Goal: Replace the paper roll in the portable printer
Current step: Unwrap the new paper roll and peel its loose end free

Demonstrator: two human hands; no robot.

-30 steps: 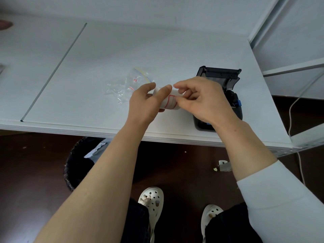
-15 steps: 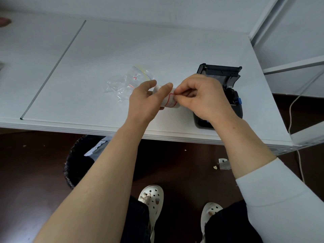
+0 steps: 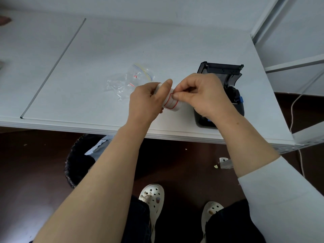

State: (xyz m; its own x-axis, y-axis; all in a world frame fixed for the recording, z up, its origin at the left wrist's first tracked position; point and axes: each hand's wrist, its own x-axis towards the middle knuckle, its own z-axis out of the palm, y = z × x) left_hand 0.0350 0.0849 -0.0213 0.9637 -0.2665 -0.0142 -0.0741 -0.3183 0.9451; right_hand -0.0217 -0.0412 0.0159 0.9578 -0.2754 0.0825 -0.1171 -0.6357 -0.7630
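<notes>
Left hand (image 3: 146,100) grips the paper roll (image 3: 171,102) at frame centre, right hand (image 3: 201,95) fingers (image 3: 177,96) pinching its red-lined edge, beside the open-lidded printer (image 3: 226,88) on the surface (image 3: 105,50).

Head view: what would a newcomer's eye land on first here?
The two hands at centre, above the white table: the left hand grips a white paper roll with red-outlined labels, while the right hand pinches at its loose edge. Just right of them sits the black printer, lid open. A crumpled clear bag lies on the table to the left of the hands.
</notes>
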